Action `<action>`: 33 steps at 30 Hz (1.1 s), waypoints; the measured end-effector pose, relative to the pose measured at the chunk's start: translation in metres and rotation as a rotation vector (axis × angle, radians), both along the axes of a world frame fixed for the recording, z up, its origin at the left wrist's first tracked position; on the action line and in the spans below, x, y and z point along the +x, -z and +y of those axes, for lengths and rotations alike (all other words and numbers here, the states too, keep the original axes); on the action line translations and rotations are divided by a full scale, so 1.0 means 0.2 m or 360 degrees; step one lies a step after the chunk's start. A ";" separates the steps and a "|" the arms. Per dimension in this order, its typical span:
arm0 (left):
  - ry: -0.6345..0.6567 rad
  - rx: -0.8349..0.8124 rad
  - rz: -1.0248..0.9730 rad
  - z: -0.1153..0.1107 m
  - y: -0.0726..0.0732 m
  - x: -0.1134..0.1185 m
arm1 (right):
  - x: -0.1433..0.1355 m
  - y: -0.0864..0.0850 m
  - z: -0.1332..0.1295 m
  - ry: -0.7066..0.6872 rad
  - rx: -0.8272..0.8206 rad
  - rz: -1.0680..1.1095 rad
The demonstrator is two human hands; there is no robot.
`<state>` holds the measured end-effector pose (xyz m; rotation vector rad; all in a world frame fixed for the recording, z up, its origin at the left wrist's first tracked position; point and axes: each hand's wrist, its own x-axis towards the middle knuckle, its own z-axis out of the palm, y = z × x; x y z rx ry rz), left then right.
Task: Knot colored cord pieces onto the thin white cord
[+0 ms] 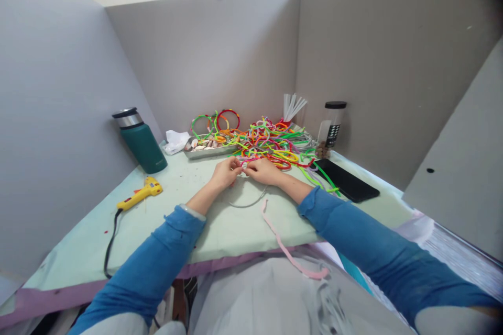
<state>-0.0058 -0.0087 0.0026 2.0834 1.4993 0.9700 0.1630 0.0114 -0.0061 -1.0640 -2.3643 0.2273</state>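
My left hand [227, 173] and my right hand [264, 171] meet over the middle of the table, fingertips nearly touching. Both are closed in a pinch on a thin grey hoop [248, 205], whose lower curve hangs toward me. Between the fingertips a bit of pink and white strip wraps the hoop; its details are too small to tell. A loose pink fuzzy strip [280, 243] runs from the table over its front edge onto my lap. Just behind my hands lies a tangled pile of colourful fuzzy strips [271, 138].
A yellow glue gun [140, 194] with a black cord and a green bottle [143, 146] stand left. Behind are a metal tray [210, 153] of shells, white tissue [176, 141] and wrapped hoops [228, 121]. A black phone [346, 180] and clear container [330, 128] are right. Grey partitions surround the table.
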 end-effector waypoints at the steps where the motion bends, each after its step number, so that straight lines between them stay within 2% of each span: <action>1: 0.0007 0.0007 0.0000 0.00 0.00 0.00 | 0.00 0.00 0.00 0.0003 -0.0001 0.0008; 10: 0.0058 0.0101 0.0078 0.02 0.02 -0.01 | 0.00 0.00 0.01 0.0025 -0.0017 0.0058; 18: -0.0005 0.0273 0.0227 0.02 0.01 -0.01 | 0.00 -0.01 0.00 0.0014 -0.0023 0.0064; 33: -0.0059 0.0173 0.0229 0.02 0.00 0.00 | 0.00 -0.01 -0.01 0.0013 -0.0046 0.0041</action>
